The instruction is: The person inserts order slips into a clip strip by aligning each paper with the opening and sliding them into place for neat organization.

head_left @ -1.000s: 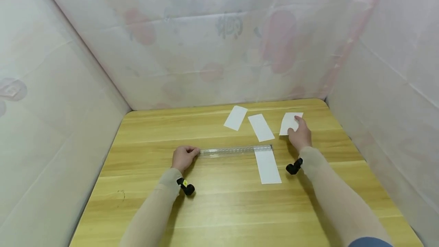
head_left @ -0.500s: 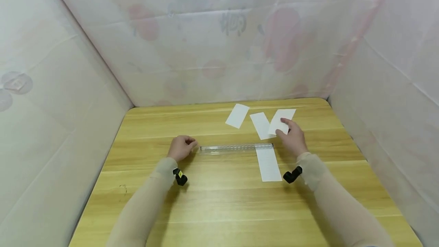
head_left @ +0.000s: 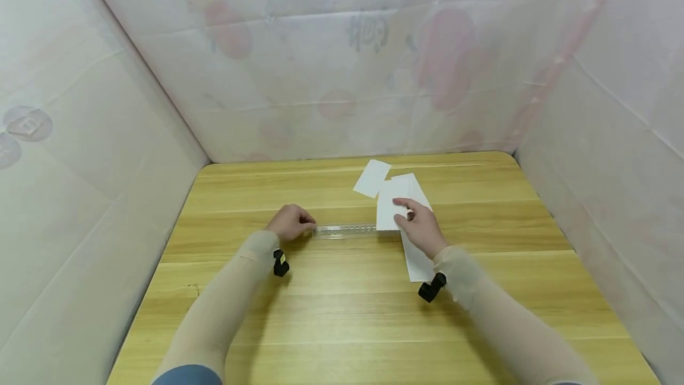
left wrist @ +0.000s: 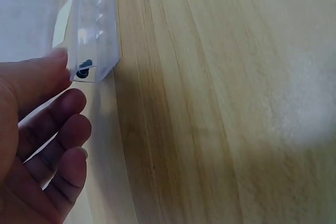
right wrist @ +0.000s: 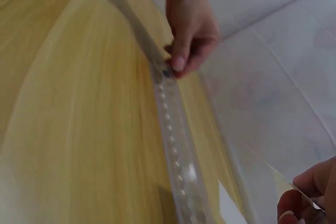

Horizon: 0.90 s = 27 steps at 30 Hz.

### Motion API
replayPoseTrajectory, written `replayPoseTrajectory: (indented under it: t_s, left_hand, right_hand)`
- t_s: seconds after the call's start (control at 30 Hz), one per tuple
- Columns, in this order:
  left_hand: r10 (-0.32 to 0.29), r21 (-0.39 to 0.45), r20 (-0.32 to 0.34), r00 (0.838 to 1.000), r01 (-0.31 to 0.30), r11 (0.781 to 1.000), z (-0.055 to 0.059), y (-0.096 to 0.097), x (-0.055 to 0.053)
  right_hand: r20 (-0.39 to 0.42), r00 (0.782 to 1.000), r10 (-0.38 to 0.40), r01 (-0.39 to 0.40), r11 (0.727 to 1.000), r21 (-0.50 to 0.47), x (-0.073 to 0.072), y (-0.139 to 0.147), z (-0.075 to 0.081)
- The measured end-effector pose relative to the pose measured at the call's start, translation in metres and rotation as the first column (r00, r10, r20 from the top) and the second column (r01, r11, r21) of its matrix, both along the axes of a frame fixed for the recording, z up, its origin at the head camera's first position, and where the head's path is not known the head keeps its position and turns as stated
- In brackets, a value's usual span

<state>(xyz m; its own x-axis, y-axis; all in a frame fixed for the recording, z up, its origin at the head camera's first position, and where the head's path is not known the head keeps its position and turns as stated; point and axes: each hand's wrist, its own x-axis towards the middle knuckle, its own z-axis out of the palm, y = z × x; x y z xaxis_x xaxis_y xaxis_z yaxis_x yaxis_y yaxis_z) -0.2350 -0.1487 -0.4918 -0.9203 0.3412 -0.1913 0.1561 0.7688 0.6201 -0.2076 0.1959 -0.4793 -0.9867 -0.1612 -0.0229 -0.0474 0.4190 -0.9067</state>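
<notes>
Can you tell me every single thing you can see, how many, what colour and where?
table: one, yellowish wood, between the sheets
sheets: three, whitish with faded patterns, behind and beside the table
mark: one, dark, table's left side
strip: one, see-through, mid-table
held card: one, white, hiding the strip's right end
loose cards: three, white; two behind, one nearer the person
wrist cameras: two, black, one per wrist
sleeves: two, beige, forearms
left hand: one, pinching the strip's left end
right hand: one, holding the held card

White card [head_left: 387, 210] in right hand [head_left: 420, 227]; left hand [head_left: 291, 223] at strip [head_left: 344, 231] (transparent)
</notes>
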Motion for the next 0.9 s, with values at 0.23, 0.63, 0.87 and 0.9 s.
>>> replayPoseTrajectory:
  t_s: [0.23, 0.63, 0.87, 0.9]
  left_hand:
    - [-0.006, 0.009, 0.027, 1.000, 0.006, 1.000, -0.006, 0.003, -0.005]
    - [-0.002, 0.065, 0.067, 0.998, -0.002, 0.998, -0.013, 0.000, -0.004]
    - [-0.026, 0.068, 0.031, 0.999, 0.024, 0.997, -0.018, -0.001, -0.005]
    - [-0.029, 0.067, 0.027, 0.999, 0.027, 0.997, -0.018, -0.001, -0.005]
  right_hand:
    - [0.003, 0.994, 0.111, -0.111, 0.993, 0.042, 0.011, -0.036, -0.004]
    - [0.059, 0.964, 0.259, -0.264, 0.960, 0.095, 0.020, -0.078, -0.025]
    - [0.081, 0.947, 0.311, -0.318, 0.943, 0.094, 0.020, -0.088, -0.032]
    - [0.076, 0.945, 0.319, -0.326, 0.940, 0.100, 0.021, -0.089, -0.033]
